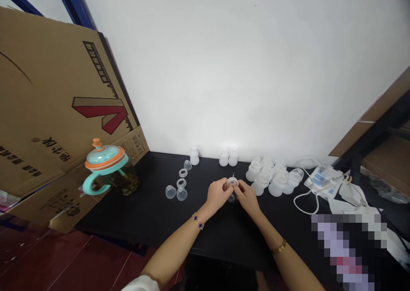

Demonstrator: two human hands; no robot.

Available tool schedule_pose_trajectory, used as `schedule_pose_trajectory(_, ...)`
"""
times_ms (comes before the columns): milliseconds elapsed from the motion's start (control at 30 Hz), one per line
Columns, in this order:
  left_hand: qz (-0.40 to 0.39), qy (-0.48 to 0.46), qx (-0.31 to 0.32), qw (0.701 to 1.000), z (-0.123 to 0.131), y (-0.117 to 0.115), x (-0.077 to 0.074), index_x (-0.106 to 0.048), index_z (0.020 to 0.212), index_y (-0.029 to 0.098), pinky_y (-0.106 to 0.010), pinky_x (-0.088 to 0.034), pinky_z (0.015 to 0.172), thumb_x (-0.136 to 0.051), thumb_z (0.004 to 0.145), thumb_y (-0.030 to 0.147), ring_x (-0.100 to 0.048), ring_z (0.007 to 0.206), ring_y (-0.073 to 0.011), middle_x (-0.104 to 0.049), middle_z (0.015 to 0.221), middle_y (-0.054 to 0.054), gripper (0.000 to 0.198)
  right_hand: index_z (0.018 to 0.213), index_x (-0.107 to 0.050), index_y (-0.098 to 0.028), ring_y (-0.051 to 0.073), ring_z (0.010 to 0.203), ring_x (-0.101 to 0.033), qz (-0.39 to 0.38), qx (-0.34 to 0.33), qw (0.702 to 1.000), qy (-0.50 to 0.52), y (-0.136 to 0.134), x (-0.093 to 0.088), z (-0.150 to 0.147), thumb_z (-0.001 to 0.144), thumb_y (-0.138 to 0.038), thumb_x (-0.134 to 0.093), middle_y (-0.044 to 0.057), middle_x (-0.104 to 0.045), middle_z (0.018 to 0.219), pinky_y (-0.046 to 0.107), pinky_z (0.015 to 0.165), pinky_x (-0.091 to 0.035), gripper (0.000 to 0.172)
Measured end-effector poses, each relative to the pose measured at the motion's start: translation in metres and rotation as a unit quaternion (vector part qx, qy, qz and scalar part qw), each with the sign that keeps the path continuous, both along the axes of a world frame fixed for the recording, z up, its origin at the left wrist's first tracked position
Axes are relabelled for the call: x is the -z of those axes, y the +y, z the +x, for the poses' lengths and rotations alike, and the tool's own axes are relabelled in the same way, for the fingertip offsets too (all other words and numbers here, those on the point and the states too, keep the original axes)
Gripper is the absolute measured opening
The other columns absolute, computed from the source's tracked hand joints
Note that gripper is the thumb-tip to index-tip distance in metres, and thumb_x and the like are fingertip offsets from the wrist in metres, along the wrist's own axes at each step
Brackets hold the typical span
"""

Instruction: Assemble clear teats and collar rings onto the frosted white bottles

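Over the middle of the black table, my left hand [221, 193] and my right hand [246, 197] meet with fingers closed on a white bottle collar ring [232, 181]. A thin clear tip pokes up from it, perhaps part of a nipple. Just below, partly hidden between the hands, is a clear rounded piece [231, 198]. Left of my hands lie two collar rings, one of them nearer [181, 183], and three clear domed caps, one close by [182, 193]. To the right, several white baby bottles [277, 184] stand grouped with clear domed caps on.
Three uncapped white bottles, one at left [194, 156], stand along the wall. A teal and orange lidded jug [110, 171] stands at the left beside a large cardboard box [57, 103]. White cables [306, 208] and papers lie at the right, near a pixelated patch.
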State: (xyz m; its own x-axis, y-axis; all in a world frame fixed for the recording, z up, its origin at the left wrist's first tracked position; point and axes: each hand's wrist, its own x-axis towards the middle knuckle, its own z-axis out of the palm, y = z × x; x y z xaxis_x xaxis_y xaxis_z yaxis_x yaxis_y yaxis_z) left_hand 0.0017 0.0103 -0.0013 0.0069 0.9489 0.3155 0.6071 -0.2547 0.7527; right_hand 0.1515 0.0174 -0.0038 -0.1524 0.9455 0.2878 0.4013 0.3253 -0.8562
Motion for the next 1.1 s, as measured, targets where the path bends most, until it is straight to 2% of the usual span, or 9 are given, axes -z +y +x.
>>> schedule_pose_trajectory(667,0.003,-0.004,-0.003,1.000,0.0002,-0.0011,0.0004,-0.046,0.061,0.020,-0.026,-0.024,0.056,-0.054,0.087,0.034,-0.040,0.053,-0.0109,-0.045,0.055,0.005,0.030,0.067,-0.054,-0.023,0.016,0.054,-0.048,0.008,0.010,1.000,-0.007,0.0017,0.0044,0.0007,0.091,-0.045,-0.051,-0.004,-0.051,0.056,0.026,0.051,-0.034,0.032)
schedule_pose_trajectory(1100,0.007,-0.005,0.002,1.000,0.0005,-0.0013,0.0016,-0.046,0.062,0.020,-0.026,-0.023,0.056,-0.054,0.088,0.033,-0.038,0.053,-0.0111,-0.044,0.055,0.005,0.030,0.069,-0.058,-0.022,0.015,0.055,-0.047,0.010,0.017,1.000,-0.020,0.0022,0.0029,0.0013,0.090,-0.045,-0.051,-0.003,-0.052,0.058,0.026,0.052,-0.032,0.032)
